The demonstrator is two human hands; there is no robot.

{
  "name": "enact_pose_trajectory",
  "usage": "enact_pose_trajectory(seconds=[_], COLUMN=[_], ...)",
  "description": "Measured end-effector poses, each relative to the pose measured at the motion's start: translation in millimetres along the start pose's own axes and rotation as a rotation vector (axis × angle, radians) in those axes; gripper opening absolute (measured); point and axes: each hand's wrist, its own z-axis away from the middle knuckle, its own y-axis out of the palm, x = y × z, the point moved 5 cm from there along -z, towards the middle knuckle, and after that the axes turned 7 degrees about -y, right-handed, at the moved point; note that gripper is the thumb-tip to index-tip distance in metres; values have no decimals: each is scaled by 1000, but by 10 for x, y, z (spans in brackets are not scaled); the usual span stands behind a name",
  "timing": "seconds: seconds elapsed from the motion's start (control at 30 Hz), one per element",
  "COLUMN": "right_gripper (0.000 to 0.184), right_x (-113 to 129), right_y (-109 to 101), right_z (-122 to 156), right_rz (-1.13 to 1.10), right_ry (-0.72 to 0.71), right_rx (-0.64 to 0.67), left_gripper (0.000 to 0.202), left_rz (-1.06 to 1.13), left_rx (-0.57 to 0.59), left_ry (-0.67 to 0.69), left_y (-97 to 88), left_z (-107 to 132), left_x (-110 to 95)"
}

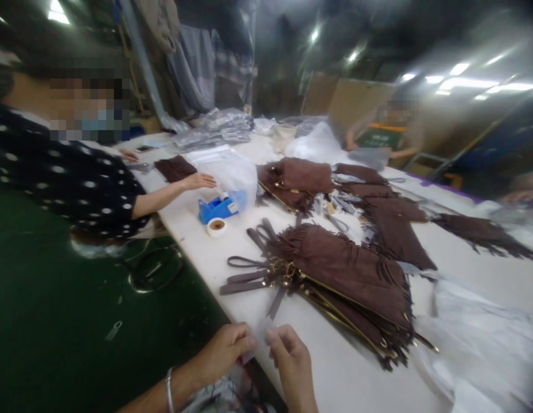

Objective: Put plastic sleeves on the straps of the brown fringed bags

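My left hand (225, 351), with a silver bangle at the wrist, pinches a small pale translucent piece (261, 335) at the table's near edge. Close beside it, my right hand (292, 358) is closed at thumb and forefinger by the other side of that piece; blur hides the exact contact. A brown wrist strap (276, 303) reaches down toward my fingertips from the stack. Just beyond lies a stack of brown fringed pouches (352, 261) with gold zips, their looped straps (244, 276) and metal clasps pointing left.
A blue tape dispenser (217, 207) and a tape roll (217, 227) stand on the white table (197, 246). More brown pouches (304, 175) lie behind. Clear plastic bags (477, 332) are at right. A co-worker's hand (199, 181) is over the table at left; another person sits across.
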Motion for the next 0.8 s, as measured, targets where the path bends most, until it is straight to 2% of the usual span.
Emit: enact_pose_trajectory(seconds=[0.13,0.23,0.33,0.4,0.5,0.63,0.7,0.73,0.8], right_gripper=[34,39,40,35,30,34,40,39,39], right_x=[-1,-2,55,105,125,111,107,117,159], right_y=[92,7,-171,-207,-101,-33,-159,-257,-435], right_z=[13,-104,-338,-498,-651,-653,-614,-599,-588], right_rz=[27,81,264,365,395,371,389,397,394], right_ry=[17,33,-29,-87,-114,-117,-84,-68,-50], right_rx=[29,66,-30,-108,-136,-32,-53,-119,-291], left_gripper=[32,35,36,36,36,38,39,39,37], left_rz=[167,152,99,53,-7,-50,-3,36,119], left_rx=[-61,-142,-185,-208,-207,-241,-227,-195,-64], left_ry=[4,-33,-46,-54,-58,-44,-48,-46,-39], left_y=[-72,-165,-284,-370,-483,-618,-583,-512,-254], left_z=[-98,-165,-176,-157,-110,-38,-32,-46,-119], left_x=[18,99,186,218,182,42,-13,-38,-83])
